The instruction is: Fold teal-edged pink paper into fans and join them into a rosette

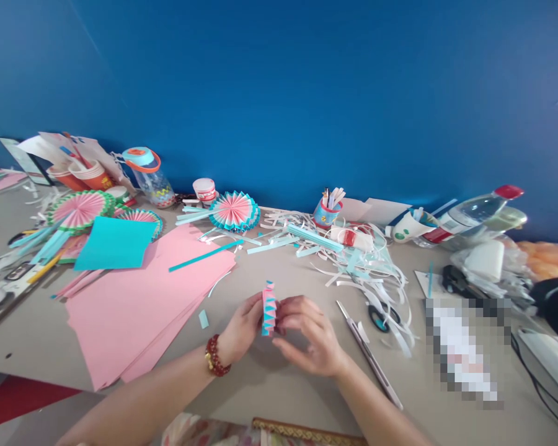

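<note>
Between my two hands, above the table's near middle, is a pleated strip of pink and blue paper (269, 311) with a zigzag edge facing up. My left hand (240, 329), with a red bead bracelet at its wrist, grips the strip from the left side. On the other side my right hand (310, 331) has bent fingers against the folds, its thumb stretched out below. The fingertips behind the paper are partly hidden. Left of my hands lie large pink sheets (153, 303) with a thin blue strip (204, 256) on top. A craft knife (369, 353) rests right of my right hand.
Paper rosettes (235, 212) lie along the back and left, near a teal square sheet (115, 243). White paper scraps (376, 266) surround blue-handled scissors (384, 316). A pen cup (328, 212), a water bottle (149, 176) and a red-capped bottle (474, 210) stand by the wall.
</note>
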`<state>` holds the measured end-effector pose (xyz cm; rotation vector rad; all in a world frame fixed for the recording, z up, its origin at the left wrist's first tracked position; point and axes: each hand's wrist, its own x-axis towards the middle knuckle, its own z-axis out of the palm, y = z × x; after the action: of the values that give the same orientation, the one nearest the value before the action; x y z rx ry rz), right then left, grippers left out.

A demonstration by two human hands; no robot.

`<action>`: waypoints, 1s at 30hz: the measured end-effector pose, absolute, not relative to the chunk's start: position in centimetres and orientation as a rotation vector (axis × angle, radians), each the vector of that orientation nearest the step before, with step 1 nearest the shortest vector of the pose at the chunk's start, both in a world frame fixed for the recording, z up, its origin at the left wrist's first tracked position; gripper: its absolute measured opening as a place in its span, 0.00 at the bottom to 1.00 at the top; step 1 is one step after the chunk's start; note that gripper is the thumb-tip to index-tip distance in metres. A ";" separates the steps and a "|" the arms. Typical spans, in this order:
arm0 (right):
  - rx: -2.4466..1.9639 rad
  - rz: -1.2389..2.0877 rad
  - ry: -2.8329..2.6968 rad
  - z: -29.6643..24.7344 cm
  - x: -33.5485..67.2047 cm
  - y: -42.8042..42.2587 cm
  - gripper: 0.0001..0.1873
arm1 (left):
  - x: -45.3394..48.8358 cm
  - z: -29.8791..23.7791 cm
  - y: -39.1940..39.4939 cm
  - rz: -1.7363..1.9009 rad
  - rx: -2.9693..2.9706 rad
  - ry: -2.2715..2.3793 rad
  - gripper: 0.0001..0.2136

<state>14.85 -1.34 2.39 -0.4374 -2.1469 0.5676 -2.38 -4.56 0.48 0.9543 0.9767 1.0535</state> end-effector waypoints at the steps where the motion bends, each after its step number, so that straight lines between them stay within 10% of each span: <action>1: -0.510 0.576 -2.099 2.3 14.9 -1.3 0.11 | -2.3 0.7 -4.6 1.066 1.008 1.014 0.14; 30: -0.526 1.010 -2.147 1.6 16.2 0.8 0.17 | -2.4 1.7 -4.5 0.909 1.437 1.036 0.16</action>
<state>16.20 0.76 1.58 -0.5260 -2.1474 1.0101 -2.40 -4.53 1.70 1.4374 1.0364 0.9086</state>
